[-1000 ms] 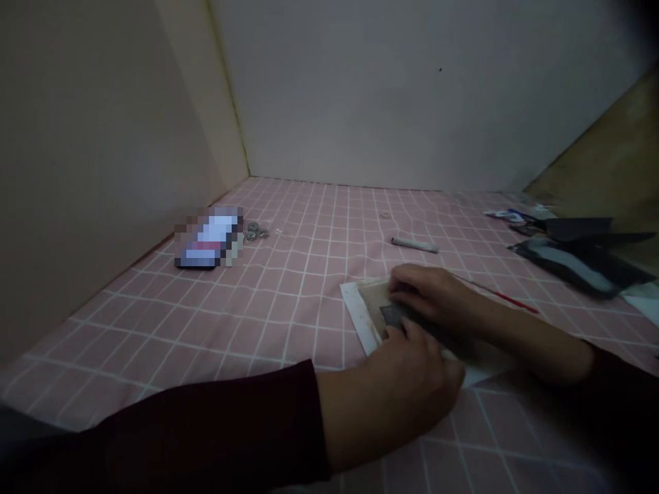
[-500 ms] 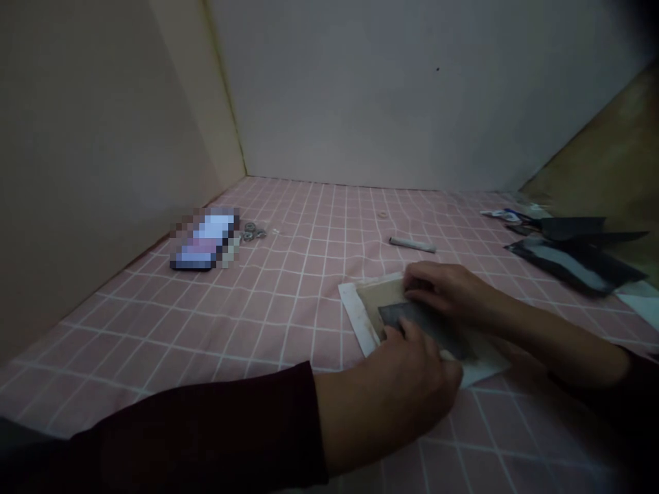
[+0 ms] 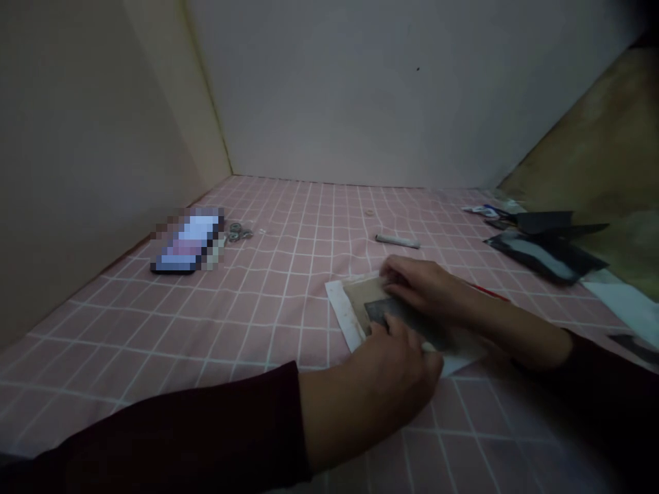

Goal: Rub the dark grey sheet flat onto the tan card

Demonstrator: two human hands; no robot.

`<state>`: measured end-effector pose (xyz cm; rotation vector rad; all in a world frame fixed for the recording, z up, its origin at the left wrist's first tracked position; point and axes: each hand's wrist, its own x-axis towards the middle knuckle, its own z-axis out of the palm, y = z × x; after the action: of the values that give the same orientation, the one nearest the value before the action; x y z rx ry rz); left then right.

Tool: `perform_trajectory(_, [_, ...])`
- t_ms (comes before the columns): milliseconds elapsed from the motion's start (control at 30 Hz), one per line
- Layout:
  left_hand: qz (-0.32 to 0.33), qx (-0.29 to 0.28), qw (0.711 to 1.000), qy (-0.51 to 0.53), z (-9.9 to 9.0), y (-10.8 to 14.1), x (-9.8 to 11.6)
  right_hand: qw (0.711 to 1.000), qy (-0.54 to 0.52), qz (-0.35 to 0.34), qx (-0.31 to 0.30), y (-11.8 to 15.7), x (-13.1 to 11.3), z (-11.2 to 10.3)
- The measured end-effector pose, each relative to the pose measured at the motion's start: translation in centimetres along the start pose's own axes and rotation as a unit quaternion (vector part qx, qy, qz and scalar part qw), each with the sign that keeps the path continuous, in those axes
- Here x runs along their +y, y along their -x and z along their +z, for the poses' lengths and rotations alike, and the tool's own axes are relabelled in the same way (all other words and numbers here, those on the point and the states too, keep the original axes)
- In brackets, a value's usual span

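Observation:
A white sheet (image 3: pixel 337 309) lies on the pink checked cloth with a beige piece (image 3: pixel 355 291) on top of it. On the beige piece rests a dark grey rectangle (image 3: pixel 378 309). My left hand (image 3: pixel 396 374) bends over the near side of the dark rectangle, its fingertips touching the rectangle's left part; a small pale thing shows by its fingers, too dim to name. Beyond it, my right hand (image 3: pixel 419 285) has its fingers curled together at the far edge of the beige piece. Whatever its fingertips hold is hidden.
A phone (image 3: pixel 188 240) and small grey rings (image 3: pixel 237 232) are at the left. A grey stick (image 3: pixel 397 241) lies beyond my hands. Black pieces (image 3: pixel 550 254) and a white sheet (image 3: pixel 622 309) are at the right. A red strip (image 3: pixel 489 293) shows behind my right forearm.
The view has turned slightly right, so everything sits further left. The red strip and a dark object at the right edge have come into view. My hands keep nearly the same place on the sheet.

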<state>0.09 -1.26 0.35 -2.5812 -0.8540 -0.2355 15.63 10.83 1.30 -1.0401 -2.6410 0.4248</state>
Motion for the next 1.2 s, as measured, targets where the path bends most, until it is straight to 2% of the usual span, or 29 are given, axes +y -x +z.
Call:
perform_trajectory(133, [-0.004, -0.009, 1.000, -0.008, 0.1, -0.1, 0.0, 0.999, -0.012, -0.044, -0.015, -1.0, -1.5, 0.6])
perform_trajectory(333, [-0.004, 0.008, 1.000, 0.003, -0.1, 0.0, 0.0, 1.000, 0.017, -0.002, -0.011, 0.1, 0.4, -0.4])
perform_trajectory(533, [-0.011, -0.004, 1.000, 0.006, 0.3, 0.0, 0.2, 0.998, -0.003, -0.057, -0.031, -1.3, -1.8, 0.7])
perform_trajectory(633, [-0.006, 0.007, 1.000, 0.009, 0.1, 0.2, 0.0, 0.999, -0.006, -0.045, -0.021, -0.5, -0.7, 0.4])
perform_trajectory(767, [-0.006, 0.021, 1.000, 0.009, -0.2, 0.4, -0.1, 1.000, 0.003, 0.016, 0.012, 0.4, 0.9, 0.0])
perform_trajectory(967, [-0.012, 0.025, 1.000, 0.003, 0.3, 0.1, 0.1, 0.999, 0.000, -0.049, -0.021, -1.0, -1.2, 0.8])
perform_trajectory(1133, [-0.015, 0.037, 0.999, 0.018, 0.3, 0.1, 0.1, 1.000, 0.007, -0.024, -0.016, 0.3, 0.8, -0.2])
perform_trajectory(1200, [-0.018, 0.040, 0.999, 0.023, 0.3, 0.2, 0.1, 1.000, 0.010, -0.013, -0.005, 0.2, 0.6, -0.1])
